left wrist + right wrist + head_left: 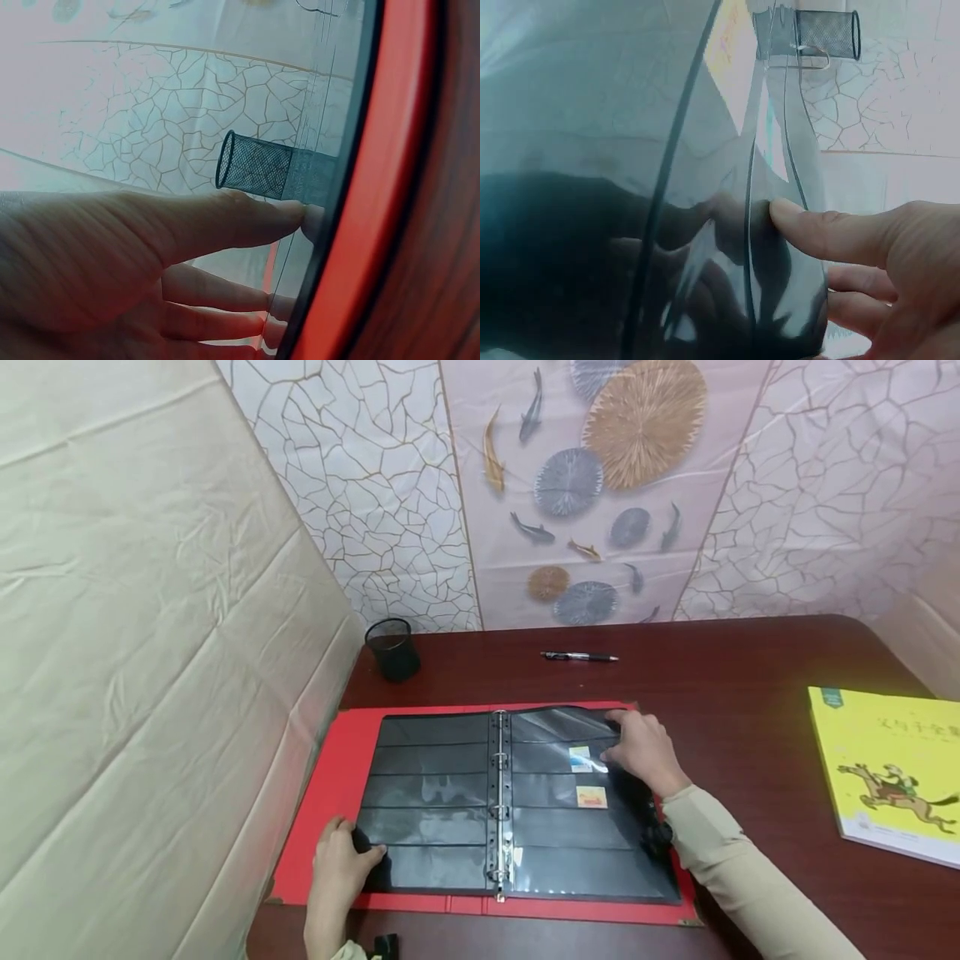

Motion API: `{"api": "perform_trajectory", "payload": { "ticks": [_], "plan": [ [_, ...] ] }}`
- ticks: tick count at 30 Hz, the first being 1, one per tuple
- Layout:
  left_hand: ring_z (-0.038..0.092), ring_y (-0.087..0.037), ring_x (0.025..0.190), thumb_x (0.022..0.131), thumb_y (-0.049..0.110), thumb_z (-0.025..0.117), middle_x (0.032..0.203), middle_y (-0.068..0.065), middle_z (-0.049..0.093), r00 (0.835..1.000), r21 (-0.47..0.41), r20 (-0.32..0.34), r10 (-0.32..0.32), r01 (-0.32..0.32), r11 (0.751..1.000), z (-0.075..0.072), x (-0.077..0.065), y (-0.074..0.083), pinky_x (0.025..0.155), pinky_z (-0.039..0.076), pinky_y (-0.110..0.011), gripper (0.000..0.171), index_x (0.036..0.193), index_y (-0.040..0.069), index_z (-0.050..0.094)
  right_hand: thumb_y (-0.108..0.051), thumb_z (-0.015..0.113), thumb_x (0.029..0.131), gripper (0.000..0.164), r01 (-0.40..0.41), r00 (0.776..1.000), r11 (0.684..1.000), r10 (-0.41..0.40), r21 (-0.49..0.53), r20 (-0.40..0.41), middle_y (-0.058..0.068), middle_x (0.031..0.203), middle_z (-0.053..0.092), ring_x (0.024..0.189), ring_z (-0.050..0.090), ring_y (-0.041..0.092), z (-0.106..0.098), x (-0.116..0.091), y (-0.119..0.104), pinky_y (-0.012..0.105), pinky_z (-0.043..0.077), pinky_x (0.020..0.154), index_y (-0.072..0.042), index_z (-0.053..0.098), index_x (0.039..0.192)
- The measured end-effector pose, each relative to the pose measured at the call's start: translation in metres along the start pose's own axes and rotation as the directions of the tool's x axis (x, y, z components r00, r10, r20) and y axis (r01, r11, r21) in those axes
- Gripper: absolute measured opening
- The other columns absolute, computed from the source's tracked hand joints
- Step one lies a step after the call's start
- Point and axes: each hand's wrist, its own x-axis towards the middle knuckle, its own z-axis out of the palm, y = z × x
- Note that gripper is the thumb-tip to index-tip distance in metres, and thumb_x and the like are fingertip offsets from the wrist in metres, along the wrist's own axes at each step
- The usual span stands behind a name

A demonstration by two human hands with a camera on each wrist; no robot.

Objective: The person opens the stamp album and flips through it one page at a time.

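Observation:
A red ring binder [330, 760] lies spread on the table, with black pocket pages on both sides of its metal rings [498, 810]. My right hand [643, 750] pinches the outer edge of the right page [562, 860] near its top corner, thumb in front and fingers behind; the page bows there. Two small stamp-like cards, one blue and white [580, 759] and one orange and yellow [592, 797], sit in this page's pockets. At the lower outer edge of the left page [427, 827], my left hand [341, 864] rests with its thumb extended onto the glossy surface.
Behind the binder stand a black mesh pen cup [393, 652] at the left and a pen [579, 657] lying farther right. A yellow book [885, 768] lies on the table's right side. A cream cloth wall [187, 635] runs close along the left.

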Motion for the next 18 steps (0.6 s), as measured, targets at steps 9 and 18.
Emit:
{"api": "perform_trajectory", "payload": {
  "ticks": [9, 18],
  "plan": [
    [0.042, -0.057, 0.13, 0.079, 0.011, 0.083, 0.139, -0.043, 0.043, 1.0, -0.009, 0.006, -0.013, 0.013, 1.0, 0.0, -0.001, 0.001, 0.101, 0.038, -0.068, 0.063, 0.122, -0.024, 0.055, 0.0, 0.08, 0.074, 0.064, 0.1, 0.995, 0.995, -0.1, 0.03, -0.005, 0.031, 0.118, 0.066, 0.083, 0.061, 0.043, -0.016, 0.003, 0.007, 0.052, 0.051, 0.073, 0.005, 0.06, 0.135],
    [0.042, -0.057, 0.13, 0.079, 0.012, 0.083, 0.139, -0.043, 0.042, 1.0, -0.008, 0.012, -0.009, 0.009, 1.0, 0.0, 0.0, -0.002, 0.1, 0.039, -0.068, 0.064, 0.123, -0.024, 0.055, 0.009, 0.073, 0.08, 0.084, 0.128, 0.989, 0.983, -0.137, 0.133, 0.061, 0.033, 0.156, 0.031, 0.08, 0.062, 0.039, -0.034, -0.021, 0.012, 0.037, 0.05, 0.06, 0.005, 0.034, 0.154]
  ]
}}
